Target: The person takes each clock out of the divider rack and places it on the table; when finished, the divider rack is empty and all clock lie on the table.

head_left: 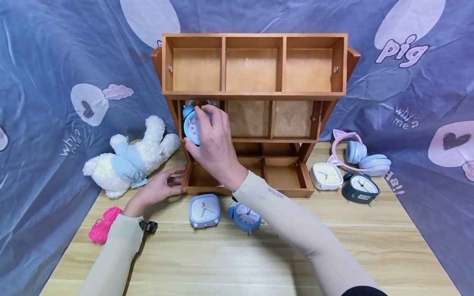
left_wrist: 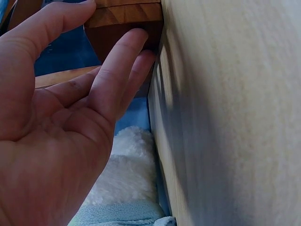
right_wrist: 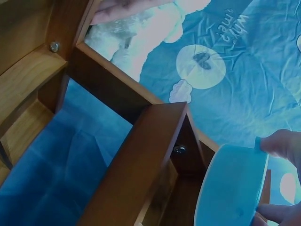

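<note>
My right hand (head_left: 216, 144) grips a light blue twin-bell alarm clock (head_left: 191, 125) at the left compartment of the middle tier of a wooden shelf (head_left: 255, 97). In the right wrist view, the clock's rounded blue body (right_wrist: 230, 188) shows beside the tier's edge, with fingertips on its rim. The back of the hand hides part of the dial from above. At the shelf's lower left corner, my left hand (head_left: 159, 189) touches the wood with fingers extended. The left wrist view shows its thumb and fingers spread about the wooden corner (left_wrist: 124, 28).
Before the shelf stand a square blue clock (head_left: 205, 210) and a blue bell clock (head_left: 247, 217). To the right are a white clock (head_left: 326, 176), a dark green clock (head_left: 360, 188) and cat-ear headphones (head_left: 357, 154). A plush toy (head_left: 133, 160) and pink yarn (head_left: 105, 225) lie left.
</note>
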Tool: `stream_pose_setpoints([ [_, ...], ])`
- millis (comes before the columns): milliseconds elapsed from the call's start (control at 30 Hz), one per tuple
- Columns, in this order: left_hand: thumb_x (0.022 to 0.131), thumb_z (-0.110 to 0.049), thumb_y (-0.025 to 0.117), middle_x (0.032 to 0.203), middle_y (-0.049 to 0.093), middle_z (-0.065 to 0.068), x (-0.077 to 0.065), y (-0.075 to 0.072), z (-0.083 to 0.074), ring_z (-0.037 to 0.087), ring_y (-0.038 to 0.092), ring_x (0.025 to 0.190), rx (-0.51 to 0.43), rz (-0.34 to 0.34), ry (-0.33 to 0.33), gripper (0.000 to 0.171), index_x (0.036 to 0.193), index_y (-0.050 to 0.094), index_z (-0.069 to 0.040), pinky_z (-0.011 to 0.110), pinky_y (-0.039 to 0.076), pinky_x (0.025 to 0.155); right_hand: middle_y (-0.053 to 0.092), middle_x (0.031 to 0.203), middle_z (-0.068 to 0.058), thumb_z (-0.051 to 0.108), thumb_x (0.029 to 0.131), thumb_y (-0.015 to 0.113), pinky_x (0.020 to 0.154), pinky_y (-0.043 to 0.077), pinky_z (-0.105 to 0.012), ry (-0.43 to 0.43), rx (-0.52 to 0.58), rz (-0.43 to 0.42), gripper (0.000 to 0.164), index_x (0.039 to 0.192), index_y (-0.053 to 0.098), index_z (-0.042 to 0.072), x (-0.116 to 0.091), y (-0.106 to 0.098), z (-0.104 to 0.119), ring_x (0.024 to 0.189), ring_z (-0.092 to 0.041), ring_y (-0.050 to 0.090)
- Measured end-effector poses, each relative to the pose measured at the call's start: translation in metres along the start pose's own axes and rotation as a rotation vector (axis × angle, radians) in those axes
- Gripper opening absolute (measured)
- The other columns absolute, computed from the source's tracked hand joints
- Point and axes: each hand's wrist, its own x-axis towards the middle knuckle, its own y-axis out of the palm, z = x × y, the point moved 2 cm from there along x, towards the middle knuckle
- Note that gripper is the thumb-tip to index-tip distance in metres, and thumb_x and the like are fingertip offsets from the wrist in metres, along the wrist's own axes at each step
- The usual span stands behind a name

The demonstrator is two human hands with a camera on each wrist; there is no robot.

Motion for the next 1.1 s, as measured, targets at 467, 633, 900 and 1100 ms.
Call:
stream_pose_setpoints([
  [467,0.102,-0.015,0.082,0.153,0.067,0.03,0.0,-0.001,0.0,0.045,0.07,0.138,-0.013,-0.003,0.013,0.078,0.168,0.044,0.002,0.016,0.054,0.095,0.056,0.15,-0.027,0.023,0.089,0.095,0.117,0.053,-0.048,0.016,0.053,0.009,0.075,0.149,0.063,-0.007,-0.014,-0.015,-0.004,0.137,-0.043,0.054],
  [633,0.102,-0.016,0.082,0.154,0.066,0.03,0.0,0.0,0.0,0.045,0.07,0.138,-0.001,-0.005,0.012,0.078,0.168,0.043,0.003,0.026,0.057,0.101,0.056,0.15,-0.027,0.024,0.089,0.095,0.115,0.054,-0.048,0.026,0.075,0.024,0.075,0.15,0.063,-0.007,-0.02,-0.021,-0.005,0.137,-0.043,0.054],
  [900,0.101,-0.013,0.082,0.146,0.071,0.031,0.0,0.001,0.001,0.046,0.071,0.136,0.011,-0.015,0.023,0.078,0.167,0.043,0.005,0.049,0.057,0.111,0.055,0.15,-0.027,0.022,0.089,0.096,0.115,0.055,-0.049,0.044,0.099,0.04,0.076,0.15,0.063,-0.007,-0.034,-0.028,-0.009,0.138,-0.043,0.053],
  [1100,0.101,-0.013,0.082,0.144,0.072,0.03,-0.001,0.001,0.001,0.045,0.072,0.134,0.008,-0.023,0.028,0.078,0.166,0.045,0.004,0.027,0.058,0.101,0.055,0.15,-0.027,0.021,0.089,0.094,0.113,0.056,-0.05,0.044,0.115,0.037,0.073,0.149,0.063,-0.007,-0.044,-0.035,-0.012,0.138,-0.044,0.053],
])
